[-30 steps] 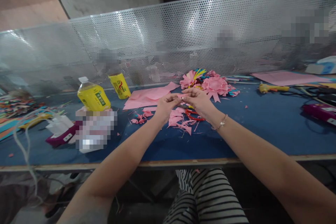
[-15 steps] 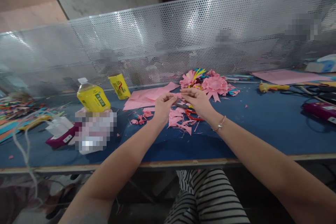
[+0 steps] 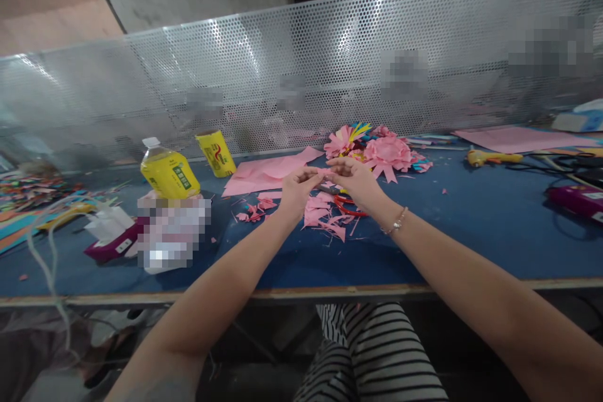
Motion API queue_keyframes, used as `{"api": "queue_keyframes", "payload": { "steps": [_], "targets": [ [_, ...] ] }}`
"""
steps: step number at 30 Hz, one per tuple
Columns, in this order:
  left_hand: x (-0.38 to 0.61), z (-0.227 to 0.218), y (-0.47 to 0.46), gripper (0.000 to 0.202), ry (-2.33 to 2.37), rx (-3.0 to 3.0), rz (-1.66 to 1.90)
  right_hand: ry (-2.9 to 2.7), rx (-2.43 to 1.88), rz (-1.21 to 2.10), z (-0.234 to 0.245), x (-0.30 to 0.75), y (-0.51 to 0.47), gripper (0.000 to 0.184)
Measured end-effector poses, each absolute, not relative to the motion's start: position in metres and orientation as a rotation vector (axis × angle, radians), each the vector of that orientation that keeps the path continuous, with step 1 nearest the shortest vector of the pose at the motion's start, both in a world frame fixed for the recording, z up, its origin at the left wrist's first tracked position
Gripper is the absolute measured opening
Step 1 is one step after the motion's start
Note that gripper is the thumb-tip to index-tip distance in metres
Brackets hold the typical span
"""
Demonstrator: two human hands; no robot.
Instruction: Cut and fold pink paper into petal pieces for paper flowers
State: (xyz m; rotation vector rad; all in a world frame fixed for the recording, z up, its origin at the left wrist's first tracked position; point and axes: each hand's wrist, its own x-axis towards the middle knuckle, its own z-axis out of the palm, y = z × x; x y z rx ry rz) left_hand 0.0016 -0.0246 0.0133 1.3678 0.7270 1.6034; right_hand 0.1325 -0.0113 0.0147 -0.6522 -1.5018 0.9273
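Observation:
My left hand [image 3: 296, 190] and my right hand [image 3: 355, 181] meet above the blue table [image 3: 471, 232], fingertips pinched together on a small pink paper piece [image 3: 323, 173] between them. Under the hands lie pink paper scraps [image 3: 323, 217] and red-handled scissors [image 3: 346, 206]. Just beyond the hands sits a cluster of pink paper flowers [image 3: 381, 151]. Sheets of pink paper [image 3: 268, 173] lie to the left of the flowers.
A yellow drink bottle [image 3: 168, 173] and a yellow can [image 3: 215, 152] stand at the left. A glue gun [image 3: 490, 157], cables and a magenta box [image 3: 575, 201] lie at the right. A perforated metal screen [image 3: 301, 75] closes off the back.
Both hands stay pinched together at the same spot; the fingers have shifted slightly on the pink piece.

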Motion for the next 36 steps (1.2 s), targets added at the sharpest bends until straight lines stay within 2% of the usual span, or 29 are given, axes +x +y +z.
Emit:
{"api": "queue_keyframes", "payload": {
  "steps": [10, 14, 17, 26, 29, 34, 36],
  "targets": [
    [0.0, 0.016, -0.026, 0.006, 0.81, 1.41, 1.594, -1.502, -0.65, 1.174, 0.014, 0.131, -0.016, 0.033],
    [-0.002, 0.017, -0.023, 0.013, 0.918, 1.505, 1.487, -1.587, -0.745, 1.036, 0.016, 0.132, -0.018, 0.033],
    [-0.002, 0.017, -0.021, 0.01, 0.915, 1.535, 1.399, -1.647, -0.794, 0.969, 0.017, 0.133, -0.019, 0.028],
    [-0.014, 0.023, -0.015, 0.01, 1.02, 1.78, 1.337, -1.578, -0.803, 1.093, 0.017, 0.134, -0.018, 0.022],
    [-0.027, 0.034, -0.011, 0.01, 1.088, 1.803, 1.362, -1.698, -0.9, 0.919, 0.012, 0.137, -0.01, 0.018],
    [-0.056, 0.045, 0.005, 0.008, 1.262, 1.705, 1.444, -2.156, -1.179, 0.173, -0.004, 0.15, 0.007, 0.021],
    [-0.069, 0.047, 0.013, 0.007, 1.338, 1.774, 1.47, -2.283, -1.291, -0.013, -0.011, 0.155, 0.012, 0.026]
  ]
}}
